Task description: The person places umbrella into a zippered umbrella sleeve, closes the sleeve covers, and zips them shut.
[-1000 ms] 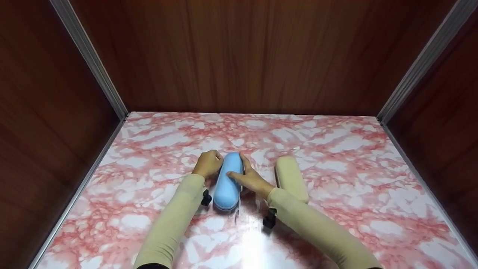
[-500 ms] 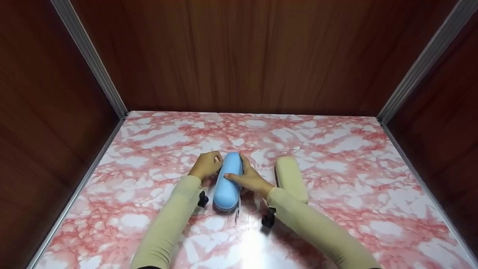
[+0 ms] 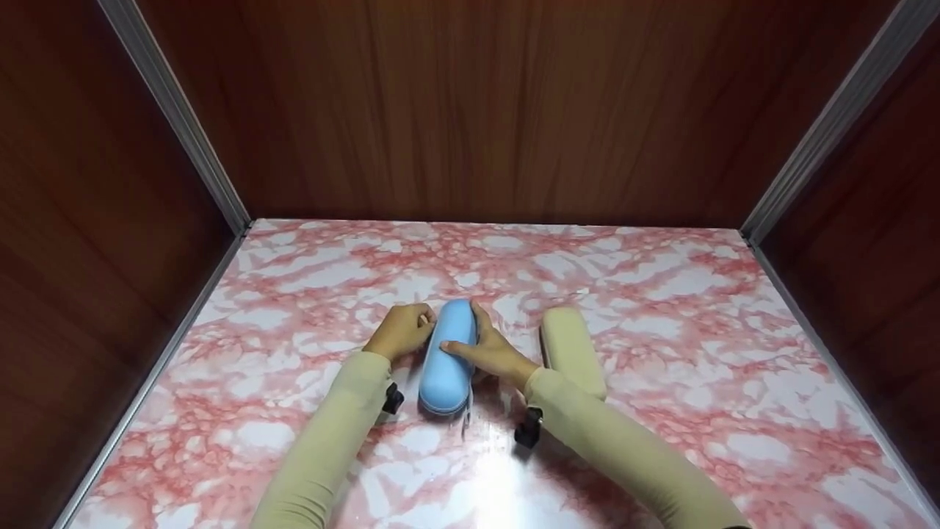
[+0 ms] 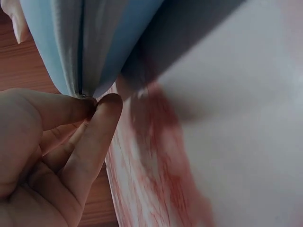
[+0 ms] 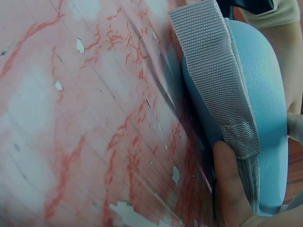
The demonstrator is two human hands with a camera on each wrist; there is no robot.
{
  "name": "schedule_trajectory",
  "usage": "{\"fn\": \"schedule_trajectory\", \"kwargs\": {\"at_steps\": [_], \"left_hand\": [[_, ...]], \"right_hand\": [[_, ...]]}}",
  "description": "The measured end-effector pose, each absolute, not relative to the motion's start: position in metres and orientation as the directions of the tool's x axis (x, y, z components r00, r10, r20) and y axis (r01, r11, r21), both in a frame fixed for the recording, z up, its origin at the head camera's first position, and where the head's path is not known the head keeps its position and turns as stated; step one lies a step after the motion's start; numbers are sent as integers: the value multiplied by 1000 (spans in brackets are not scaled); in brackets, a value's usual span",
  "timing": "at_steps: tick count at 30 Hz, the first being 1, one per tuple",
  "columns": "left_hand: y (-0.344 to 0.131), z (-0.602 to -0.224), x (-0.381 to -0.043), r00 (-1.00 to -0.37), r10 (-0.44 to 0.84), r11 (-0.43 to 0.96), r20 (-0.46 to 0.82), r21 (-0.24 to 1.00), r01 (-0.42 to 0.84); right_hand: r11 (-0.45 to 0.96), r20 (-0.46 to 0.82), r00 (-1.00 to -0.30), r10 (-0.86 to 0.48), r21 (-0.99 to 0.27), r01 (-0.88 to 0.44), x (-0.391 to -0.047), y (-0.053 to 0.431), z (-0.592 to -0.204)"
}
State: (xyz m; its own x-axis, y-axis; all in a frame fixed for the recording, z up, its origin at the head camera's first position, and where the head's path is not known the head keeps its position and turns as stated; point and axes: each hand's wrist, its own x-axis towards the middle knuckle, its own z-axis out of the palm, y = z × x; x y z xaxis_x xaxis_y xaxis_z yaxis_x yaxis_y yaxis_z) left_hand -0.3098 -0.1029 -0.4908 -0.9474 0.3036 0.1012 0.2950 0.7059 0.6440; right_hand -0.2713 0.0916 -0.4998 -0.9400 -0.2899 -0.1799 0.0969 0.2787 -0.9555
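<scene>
A light blue zippered pencil case [image 3: 446,375] lies lengthwise in front of me in the head view. My right hand [image 3: 496,354] grips it from the right, thumb across the top and fingers along the far side. At its left side is my left hand [image 3: 402,330]. The left wrist view shows that hand's thumb and finger pinching at the zipper [image 4: 81,56]; the pull itself is hidden between the fingertips. A grey woven strap [image 5: 213,71] runs along the case's side in the right wrist view, near a right-hand finger [image 5: 228,182].
A beige case [image 3: 574,353] lies to the right, beside my right wrist and sleeve. The red-and-white marbled tabletop [image 3: 294,323] is bounded by brown wood-grain panels [image 3: 470,110] at the back and sides, with metal corner strips.
My left hand has slid slightly toward me and to the left along the case's side. The blue case stays in place, the right hand still holding it.
</scene>
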Motion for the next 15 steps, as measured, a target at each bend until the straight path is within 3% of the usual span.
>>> {"fn": "schedule_trajectory", "kwargs": {"at_steps": [8,15], "left_hand": [[-103,-491,-307,-925,344,720,165,586,372],[-105,-491,-305,-924,354,738,141,566,369]], "right_hand": [[274,-203,-930,-306,-954,119,-271,92,-499],[245,-209,-926,-314,-960,133,-272,93,-500]]}}
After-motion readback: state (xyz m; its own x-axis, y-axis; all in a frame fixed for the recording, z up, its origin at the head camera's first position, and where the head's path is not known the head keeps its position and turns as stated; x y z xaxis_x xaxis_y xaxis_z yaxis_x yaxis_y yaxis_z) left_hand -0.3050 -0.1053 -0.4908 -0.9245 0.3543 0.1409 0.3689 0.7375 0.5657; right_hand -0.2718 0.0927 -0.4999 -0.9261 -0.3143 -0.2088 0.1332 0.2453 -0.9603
